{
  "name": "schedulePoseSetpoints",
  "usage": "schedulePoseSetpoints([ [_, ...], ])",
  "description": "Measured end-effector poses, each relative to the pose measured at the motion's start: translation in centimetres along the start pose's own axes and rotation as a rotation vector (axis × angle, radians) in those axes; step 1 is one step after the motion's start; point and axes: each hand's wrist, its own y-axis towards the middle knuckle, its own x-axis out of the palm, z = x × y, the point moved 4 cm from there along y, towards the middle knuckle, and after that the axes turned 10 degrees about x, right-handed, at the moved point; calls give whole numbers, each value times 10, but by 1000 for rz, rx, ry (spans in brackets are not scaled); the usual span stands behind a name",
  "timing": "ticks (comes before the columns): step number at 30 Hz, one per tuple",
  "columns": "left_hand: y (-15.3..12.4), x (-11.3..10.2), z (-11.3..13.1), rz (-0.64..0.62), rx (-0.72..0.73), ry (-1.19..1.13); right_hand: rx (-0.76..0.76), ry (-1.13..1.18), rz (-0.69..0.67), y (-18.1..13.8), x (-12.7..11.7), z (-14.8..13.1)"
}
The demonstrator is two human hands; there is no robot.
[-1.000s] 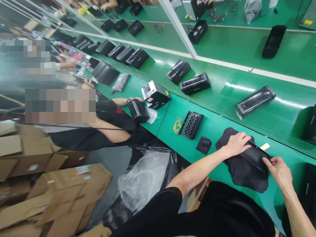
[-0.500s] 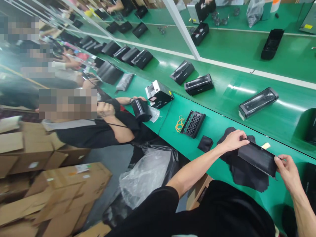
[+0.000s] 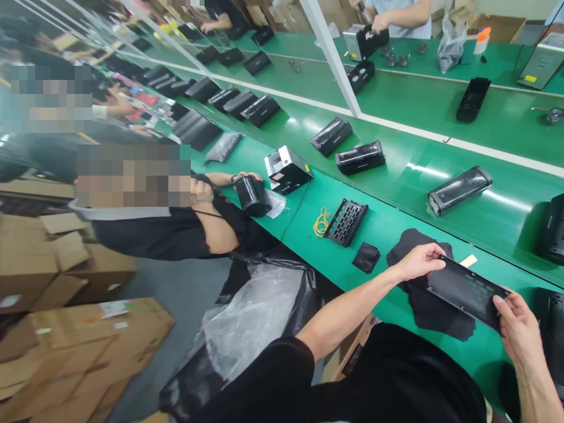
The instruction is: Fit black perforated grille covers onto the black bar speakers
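Observation:
Between my two hands is a black speaker grille panel (image 3: 467, 291), its long side slanting down to the right, with dark mesh cloth across its face. My left hand (image 3: 423, 261) pinches its upper left end. My right hand (image 3: 517, 314) grips the right end, thumb pressed on the face. Beneath the panel lies a stack of black cloth sheets (image 3: 423, 305) on the green bench. Left of the stack are a small pile of black cloth pieces (image 3: 366, 257), a black perforated grille (image 3: 346, 222) and yellow rubber bands (image 3: 321, 223).
Black speakers (image 3: 459, 190) stand along the green conveyor (image 3: 405, 176) beyond the bench. To the left, a co-worker (image 3: 176, 229) holds a black cylindrical part (image 3: 251, 195) near a boxy device (image 3: 288, 169). Cardboard boxes (image 3: 101, 329) and a plastic bag (image 3: 251, 317) are at lower left.
The panel has tilted so its face shows more, with the hole pattern visible through the cloth. My right thumb has moved onto the face. The camera view has shifted slightly.

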Motion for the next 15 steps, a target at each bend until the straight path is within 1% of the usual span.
schedulePoseSetpoints([
  [5, -3, 4, -4, 15, -48, -52, -9, 39, 6, -5, -3, 0],
  [15, -4, 4, -9, 31, -28, -102, 30, 129, 55, -2, -2, -2],
])
